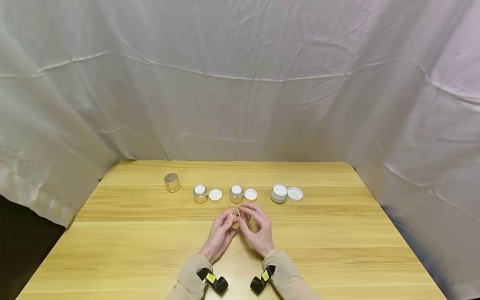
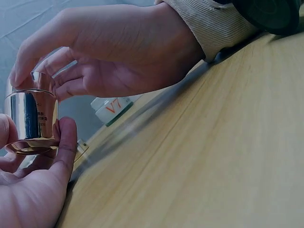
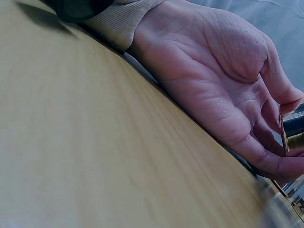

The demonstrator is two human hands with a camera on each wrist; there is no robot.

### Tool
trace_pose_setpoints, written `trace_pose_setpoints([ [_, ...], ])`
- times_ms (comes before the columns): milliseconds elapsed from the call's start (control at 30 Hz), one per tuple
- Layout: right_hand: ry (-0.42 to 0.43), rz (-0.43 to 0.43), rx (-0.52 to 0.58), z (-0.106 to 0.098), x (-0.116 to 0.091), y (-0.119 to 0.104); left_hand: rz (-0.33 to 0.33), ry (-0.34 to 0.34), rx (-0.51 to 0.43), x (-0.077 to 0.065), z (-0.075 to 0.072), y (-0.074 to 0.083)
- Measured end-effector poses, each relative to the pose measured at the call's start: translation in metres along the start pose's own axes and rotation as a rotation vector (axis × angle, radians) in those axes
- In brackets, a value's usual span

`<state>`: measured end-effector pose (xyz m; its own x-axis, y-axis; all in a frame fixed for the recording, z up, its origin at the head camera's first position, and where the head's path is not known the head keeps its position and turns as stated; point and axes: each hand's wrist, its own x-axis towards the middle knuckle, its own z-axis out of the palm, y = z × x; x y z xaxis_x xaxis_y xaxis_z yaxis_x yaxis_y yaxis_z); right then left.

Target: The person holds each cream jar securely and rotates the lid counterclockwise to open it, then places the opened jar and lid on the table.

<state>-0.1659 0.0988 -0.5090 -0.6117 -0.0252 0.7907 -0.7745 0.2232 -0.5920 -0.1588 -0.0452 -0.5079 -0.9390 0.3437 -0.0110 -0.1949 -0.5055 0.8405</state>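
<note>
Both hands meet around a shiny gold cosmetic jar (image 2: 45, 116) with small print on its side, raised above the table near its middle. My left hand (image 1: 218, 238) grips the jar's lower part between thumb and fingers. From above, my right hand (image 1: 261, 234) pinches the jar's top section, where a seam circles the gold. In the right wrist view, the jar's gold side shows only at the right edge, with the left palm turned toward the camera.
Behind the hands stand two gold jars (image 1: 200, 194) (image 1: 236, 194) and a white V7 jar (image 1: 279, 194), all with white tops. A white-lined lid (image 1: 215, 195) lies right of the first, another lid (image 1: 251, 195) by the second, a third lid (image 1: 295, 194) by the V7 jar. A capped gold jar (image 1: 172, 183) stands far left.
</note>
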Motion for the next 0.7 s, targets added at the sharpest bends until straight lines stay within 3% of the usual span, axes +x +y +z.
trace_pose_setpoints([
  [100,-0.012,0.011,0.009,-0.001,0.006,-0.015,-0.009,0.006,0.002,0.000,0.000,0.001],
  [267,0.041,0.051,-0.028,-0.002,0.013,-0.030,-0.004,0.002,0.002,0.001,0.000,0.001],
  [467,0.060,0.045,-0.051,0.001,0.005,-0.009,0.004,0.008,-0.003,0.001,0.001,0.000],
  [700,-0.006,0.025,0.086,0.000,-0.003,0.004,0.013,0.002,-0.001,0.000,0.000,-0.001],
])
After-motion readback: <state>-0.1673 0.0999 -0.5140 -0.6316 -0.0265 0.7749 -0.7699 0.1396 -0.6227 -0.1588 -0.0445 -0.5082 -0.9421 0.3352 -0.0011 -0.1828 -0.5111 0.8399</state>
